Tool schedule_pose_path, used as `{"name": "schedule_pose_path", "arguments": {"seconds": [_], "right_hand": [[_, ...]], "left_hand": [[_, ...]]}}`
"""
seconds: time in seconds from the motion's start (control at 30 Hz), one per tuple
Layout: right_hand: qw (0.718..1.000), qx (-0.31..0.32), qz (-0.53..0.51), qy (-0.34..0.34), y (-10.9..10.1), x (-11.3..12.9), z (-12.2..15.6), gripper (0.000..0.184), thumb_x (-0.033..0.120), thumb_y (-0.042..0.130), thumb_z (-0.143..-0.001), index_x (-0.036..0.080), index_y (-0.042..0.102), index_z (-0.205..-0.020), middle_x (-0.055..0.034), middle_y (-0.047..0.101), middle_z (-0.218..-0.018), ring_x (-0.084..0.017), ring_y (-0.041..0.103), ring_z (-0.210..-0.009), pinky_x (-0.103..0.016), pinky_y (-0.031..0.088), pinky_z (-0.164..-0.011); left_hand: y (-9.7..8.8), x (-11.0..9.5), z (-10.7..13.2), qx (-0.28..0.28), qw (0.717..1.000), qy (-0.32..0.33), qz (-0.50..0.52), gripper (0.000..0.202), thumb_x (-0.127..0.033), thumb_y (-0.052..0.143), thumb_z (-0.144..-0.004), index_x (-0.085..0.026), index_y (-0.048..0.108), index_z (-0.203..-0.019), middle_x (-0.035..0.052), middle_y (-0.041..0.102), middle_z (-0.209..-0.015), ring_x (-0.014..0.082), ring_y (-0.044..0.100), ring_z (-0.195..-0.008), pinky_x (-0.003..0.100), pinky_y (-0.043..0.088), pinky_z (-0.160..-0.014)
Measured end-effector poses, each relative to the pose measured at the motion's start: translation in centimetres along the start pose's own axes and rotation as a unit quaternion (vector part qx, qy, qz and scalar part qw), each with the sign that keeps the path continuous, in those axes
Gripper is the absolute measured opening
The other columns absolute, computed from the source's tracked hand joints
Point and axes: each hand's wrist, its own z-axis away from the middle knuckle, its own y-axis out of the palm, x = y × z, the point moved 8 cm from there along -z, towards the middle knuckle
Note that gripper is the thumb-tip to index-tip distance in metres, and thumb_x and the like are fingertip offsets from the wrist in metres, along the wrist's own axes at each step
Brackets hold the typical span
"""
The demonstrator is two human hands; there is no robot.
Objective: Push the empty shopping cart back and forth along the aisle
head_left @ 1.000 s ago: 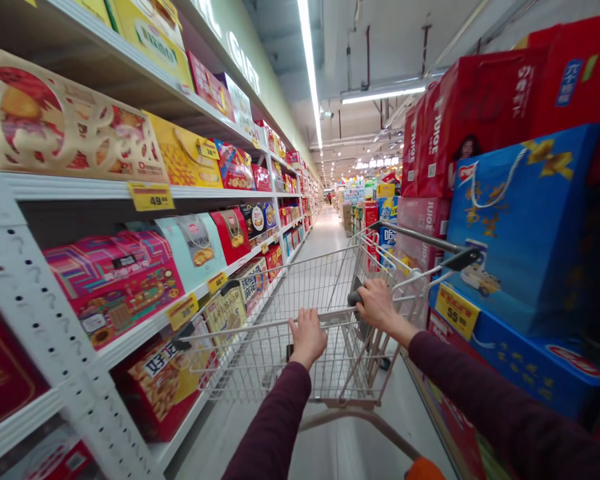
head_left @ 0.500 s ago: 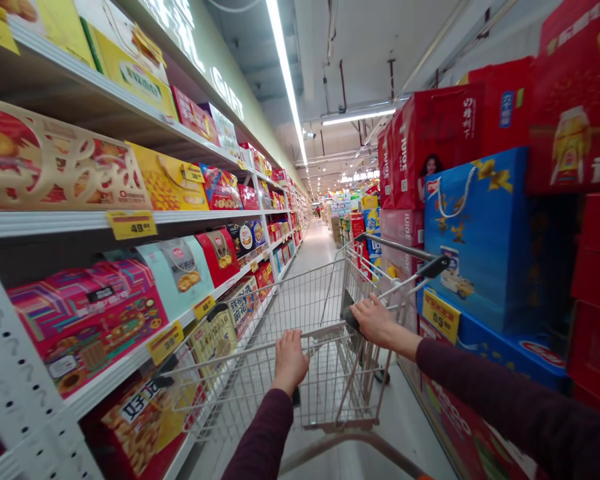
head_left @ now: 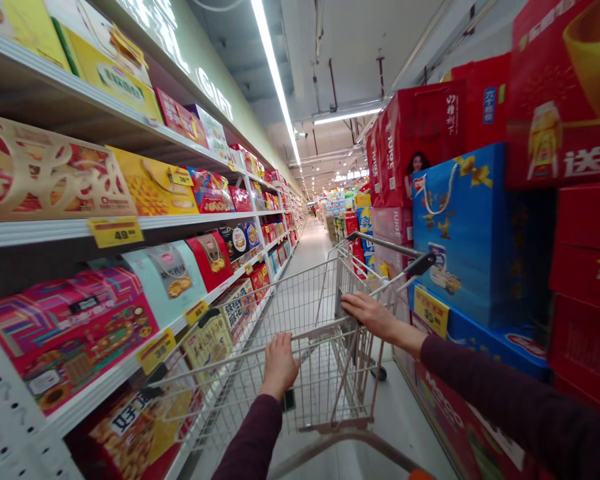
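Observation:
A wire shopping cart (head_left: pixel 305 300) stands in front of me in a store aisle, its basket holding nothing I can see. My left hand (head_left: pixel 279 365) is closed round the cart's handle bar (head_left: pixel 240 347) near its middle. My right hand (head_left: pixel 373 313) rests on the raised child-seat flap (head_left: pixel 347 307) at the cart's right side, fingers curled over its top edge. Both arms wear dark maroon sleeves.
Shelves (head_left: pixel 130 227) of boxed snacks with yellow price tags (head_left: pixel 115 231) line the left. Stacked red and blue gift boxes (head_left: pixel 460 227) crowd the right, close to the cart. The aisle floor (head_left: pixel 317 243) runs straight ahead to distant displays.
The view has shifted right and slightly up as the cart rolls forward. Both hands stay on the cart; the right hand's fingers have flattened a little along the flap.

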Motion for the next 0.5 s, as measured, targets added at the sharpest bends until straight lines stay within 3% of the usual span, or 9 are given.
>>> {"name": "schedule_pose_path", "arguments": {"seconds": [0.17,0.27,0.37,0.5], "right_hand": [[0.972,-0.101,0.075,0.200,-7.6,-11.1,0.2,0.035,0.013,0.037,-0.089,0.017,0.060,-0.115,-0.0091,0.055,-0.126,-0.026,0.043,-0.120,-0.046,0.038,-0.100],[0.952,-0.098,0.068,0.282,-8.5,-16.1,2.3,0.036,0.013,0.036,-0.086,0.022,0.062,-0.110,-0.0083,0.060,-0.114,-0.028,0.047,-0.115,-0.052,0.038,-0.096],[0.951,-0.075,0.055,0.293,-7.0,-16.1,3.3,0.034,0.015,0.038,-0.085,0.023,0.063,-0.105,-0.0083,0.062,-0.107,-0.027,0.053,-0.107,-0.050,0.039,-0.093],[0.977,-0.040,0.047,0.204,-3.5,-9.8,1.7,0.029,0.011,0.041,-0.086,0.016,0.063,-0.103,-0.0106,0.066,-0.106,-0.024,0.058,-0.099,-0.042,0.041,-0.090]], "left_hand": [[0.2,0.1,-0.1,-0.017,1.000,0.002,-0.007,0.061,-0.010,0.048,-0.070,-0.008,0.041,-0.131,0.0153,0.043,-0.140,0.0254,0.033,-0.133,0.041,0.022,-0.111],[0.4,0.2,-0.3,-0.021,1.000,0.001,-0.013,0.061,-0.011,0.048,-0.070,-0.009,0.041,-0.131,0.0147,0.043,-0.140,0.0253,0.033,-0.133,0.041,0.022,-0.111],[0.5,0.2,-0.5,-0.032,0.999,-0.002,-0.018,0.062,-0.011,0.048,-0.068,-0.009,0.042,-0.130,0.0152,0.044,-0.139,0.0257,0.034,-0.133,0.040,0.024,-0.111],[0.5,0.2,-0.8,-0.032,0.999,-0.008,-0.025,0.063,-0.013,0.050,-0.066,-0.009,0.042,-0.129,0.0159,0.046,-0.137,0.0273,0.035,-0.133,0.041,0.026,-0.110]]}}
